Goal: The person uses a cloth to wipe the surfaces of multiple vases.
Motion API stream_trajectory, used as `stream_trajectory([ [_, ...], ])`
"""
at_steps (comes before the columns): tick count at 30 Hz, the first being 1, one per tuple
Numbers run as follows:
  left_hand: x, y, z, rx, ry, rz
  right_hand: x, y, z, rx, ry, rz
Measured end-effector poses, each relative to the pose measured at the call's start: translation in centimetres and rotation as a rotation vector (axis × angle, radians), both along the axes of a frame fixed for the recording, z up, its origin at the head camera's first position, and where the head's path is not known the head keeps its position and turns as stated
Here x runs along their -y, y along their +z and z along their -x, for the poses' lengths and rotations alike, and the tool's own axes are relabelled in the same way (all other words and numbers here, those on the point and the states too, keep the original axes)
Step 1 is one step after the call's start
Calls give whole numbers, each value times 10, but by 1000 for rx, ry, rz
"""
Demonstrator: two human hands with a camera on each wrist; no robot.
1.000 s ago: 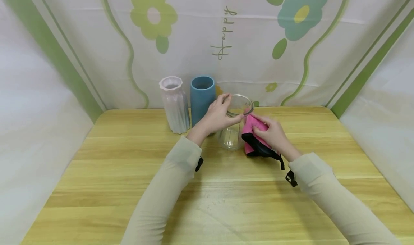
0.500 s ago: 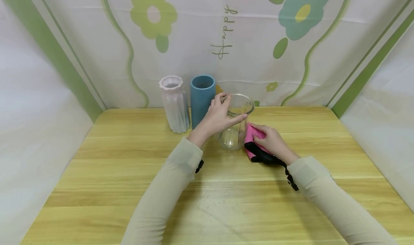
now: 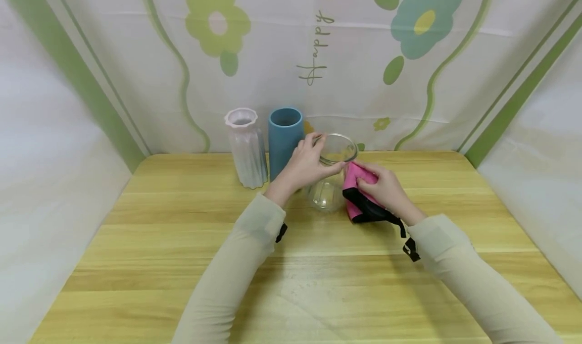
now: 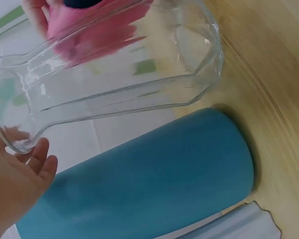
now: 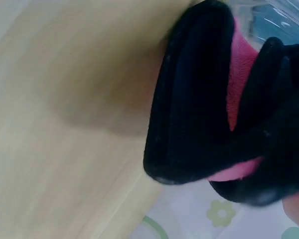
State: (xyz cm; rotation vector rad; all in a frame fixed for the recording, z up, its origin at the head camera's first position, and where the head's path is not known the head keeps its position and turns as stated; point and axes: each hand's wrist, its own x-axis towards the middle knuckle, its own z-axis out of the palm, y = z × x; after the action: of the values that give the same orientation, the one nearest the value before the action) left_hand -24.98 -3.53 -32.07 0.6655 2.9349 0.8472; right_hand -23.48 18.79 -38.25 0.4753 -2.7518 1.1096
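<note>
My left hand (image 3: 302,166) grips a clear glass vase (image 3: 324,196) at its flared rim, with the thumb on the near side. The vase stands upright on the table. In my right hand (image 3: 385,188) is a folded pink cloth (image 3: 352,176) with black edging, pinched between thumb and fingers and held against the vase's right side. Through the glass, the left wrist view shows the pink cloth (image 4: 97,37) lying along the vase's far wall. Black edging (image 5: 189,114) fills much of the right wrist view and hides most of the right hand.
Close to the left of the glass vase stands a blue vase (image 3: 284,142). Beyond it is a fluted white-grey vase (image 3: 247,154). A flowered curtain (image 3: 273,46) hangs behind the wooden table (image 3: 291,293).
The right hand slid the cloth down the side of the glass vase half a second ago and is now back up near the rim. The left hand has stayed on the rim.
</note>
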Motion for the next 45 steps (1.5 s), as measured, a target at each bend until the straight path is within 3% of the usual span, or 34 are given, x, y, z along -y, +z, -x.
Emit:
stream_trajectory([
  [5,2,1,1,47,-29,-28,4,2,0,2,-15,29],
  [9,2,-1,2,45,-35,-37,4,-2,0,12,-11,36],
  [14,3,-2,1,38,-33,-44,1,-12,0,12,1,-21],
  [20,1,-3,-1,53,4,-71,-3,-25,-1,86,15,-102],
  [28,0,-4,-2,14,16,-50,-3,-27,-2,72,16,-116],
  [36,2,-1,-1,17,1,-19,-2,-19,-2,-21,4,-51],
  [45,4,3,1,75,-52,-27,3,7,-3,15,-62,77],
])
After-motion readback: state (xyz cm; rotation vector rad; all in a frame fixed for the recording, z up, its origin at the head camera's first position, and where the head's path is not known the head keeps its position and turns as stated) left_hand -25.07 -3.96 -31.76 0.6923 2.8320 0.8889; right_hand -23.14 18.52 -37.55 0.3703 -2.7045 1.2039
